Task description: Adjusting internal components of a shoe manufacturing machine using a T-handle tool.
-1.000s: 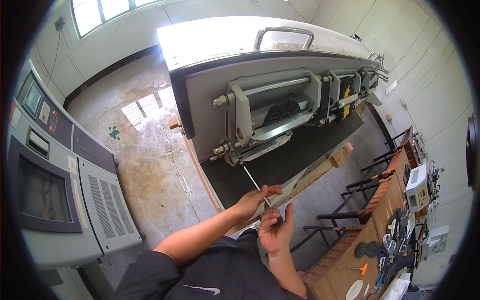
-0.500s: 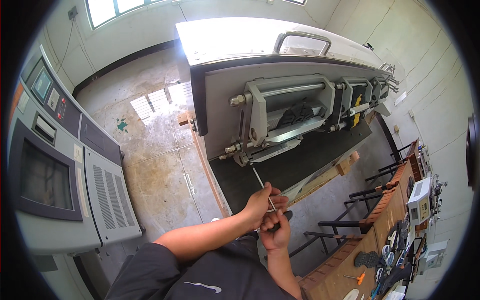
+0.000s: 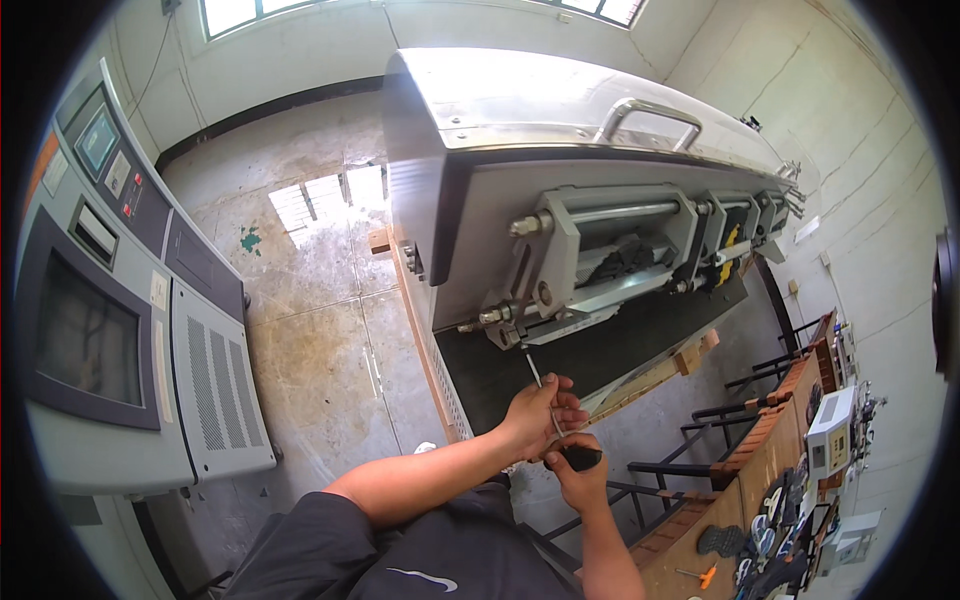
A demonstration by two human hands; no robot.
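Observation:
A long-shafted screwdriver (image 3: 533, 369) slants up and away from my hands, its thin metal shaft reaching the lower left corner of a metal clamp frame (image 3: 562, 255). Around the middle of the shaft, my left hand (image 3: 533, 416) is closed in a loose pinch, the other fingers partly curled. My right hand (image 3: 578, 484) grips the dark, bulky handle at the near end. The tip meets or nearly touches a fitting under the clamp; exact contact is too small to tell. A dark, toothed-looking piece (image 3: 622, 262) sits inside the clamp frame.
The clamp hangs on a large white machine (image 3: 540, 95) with a metal handle (image 3: 650, 112), above a dark bed (image 3: 470, 375). A grey control cabinet (image 3: 215, 370) stands left. At right, a wooden bench (image 3: 690, 550) bears shoe soles, an orange-handled tool (image 3: 708, 577) and a white instrument (image 3: 832, 432).
The view has shifted, so the machine appears farther right and lower. My right hand has turned around the handle, whose dark end now shows more. The shaft tip stays by the clamp's lower corner.

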